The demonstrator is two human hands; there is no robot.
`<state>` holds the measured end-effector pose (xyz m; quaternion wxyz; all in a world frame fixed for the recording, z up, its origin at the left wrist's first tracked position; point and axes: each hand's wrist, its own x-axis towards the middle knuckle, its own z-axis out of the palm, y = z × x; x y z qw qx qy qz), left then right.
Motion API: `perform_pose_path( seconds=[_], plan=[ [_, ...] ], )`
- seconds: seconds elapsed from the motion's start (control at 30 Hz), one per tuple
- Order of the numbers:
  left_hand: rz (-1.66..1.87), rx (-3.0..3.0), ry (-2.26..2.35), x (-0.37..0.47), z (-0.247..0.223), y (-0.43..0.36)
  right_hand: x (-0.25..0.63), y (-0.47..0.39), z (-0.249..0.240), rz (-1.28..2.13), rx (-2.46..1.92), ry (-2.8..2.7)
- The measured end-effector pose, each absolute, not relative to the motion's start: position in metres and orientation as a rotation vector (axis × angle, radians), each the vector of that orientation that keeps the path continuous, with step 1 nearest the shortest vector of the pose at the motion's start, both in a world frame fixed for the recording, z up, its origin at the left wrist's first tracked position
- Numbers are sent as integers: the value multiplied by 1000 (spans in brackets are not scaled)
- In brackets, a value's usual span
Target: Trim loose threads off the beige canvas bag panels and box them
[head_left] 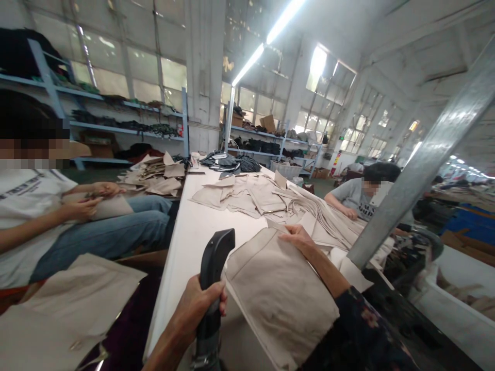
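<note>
My left hand (204, 299) is wrapped round a black curved nozzle-like tool (217, 257), which stands upright with a metal clamp low on its body. Its exact kind I cannot make out. Between thumb and fingers, my right hand (297, 237) pinches the top edge of a beige fabric piece (280, 293) with stitched seams. That piece hangs just right of the black tool, its lower part near my dark floral sleeve (359, 330). Beyond my right hand, more beige fabric pieces (247, 196) lie heaped on the white table (185, 247).
A metal post (421, 159) slants up at the right. One person in a white shirt (31, 206) sits at left; another in grey (348, 193) works across the table. Beige pieces (77, 304) lie at lower left. Blue shelves (127, 126) line the back wall.
</note>
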<state>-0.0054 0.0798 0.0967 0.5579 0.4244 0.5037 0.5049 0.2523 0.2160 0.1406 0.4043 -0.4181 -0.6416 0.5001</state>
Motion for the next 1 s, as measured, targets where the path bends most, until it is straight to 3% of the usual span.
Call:
perform_pose_path(
  seconds=[0.33, 0.7, 1.0],
  plan=[
    [1240, 1026, 1152, -2, 94, 75, 251, 228, 190, 765, -1015, -1609],
    [1206, 960, 1226, 6, 95, 85, 232, 197, 197, 525, -981, -1730],
    [1271, 878, 1257, -5, 90, 82, 244, 242, 235, -179, -1044, -1699]
  ],
)
